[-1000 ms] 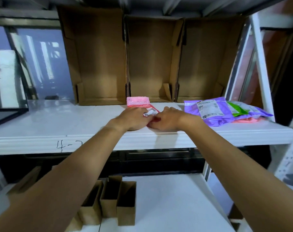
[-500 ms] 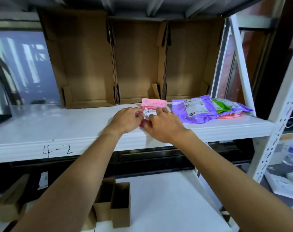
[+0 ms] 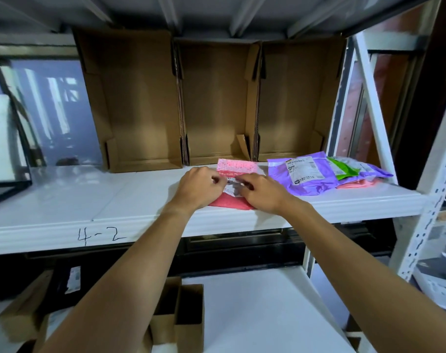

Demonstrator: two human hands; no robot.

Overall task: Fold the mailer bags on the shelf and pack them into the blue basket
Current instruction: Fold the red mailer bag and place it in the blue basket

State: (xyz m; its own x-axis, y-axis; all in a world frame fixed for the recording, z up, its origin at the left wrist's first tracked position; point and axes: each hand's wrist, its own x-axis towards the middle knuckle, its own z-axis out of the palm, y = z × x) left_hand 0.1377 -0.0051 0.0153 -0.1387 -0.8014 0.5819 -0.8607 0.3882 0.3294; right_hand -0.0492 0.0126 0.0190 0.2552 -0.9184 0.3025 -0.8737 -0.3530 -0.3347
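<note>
Your pink mailer bag [image 3: 228,202] lies near the front edge of the white shelf [image 3: 64,200], its paler dotted far end turned up and a white label at its middle. Just right of it, a purple mailer bag [image 3: 316,184] with a white label overlaps a green-and-white bag [image 3: 344,169] and a coral bag [image 3: 356,184].

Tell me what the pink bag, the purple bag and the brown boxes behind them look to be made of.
The pink bag looks like soft plastic, probably bubble-padded: matte, with a dotted, dimpled face. The purple bag seems thin plastic film: slightly glossy and wrinkled, with a paper-looking white label. The brown boxes look like plain matte cardboard, likely corrugated, judging by their creased folds.
</note>
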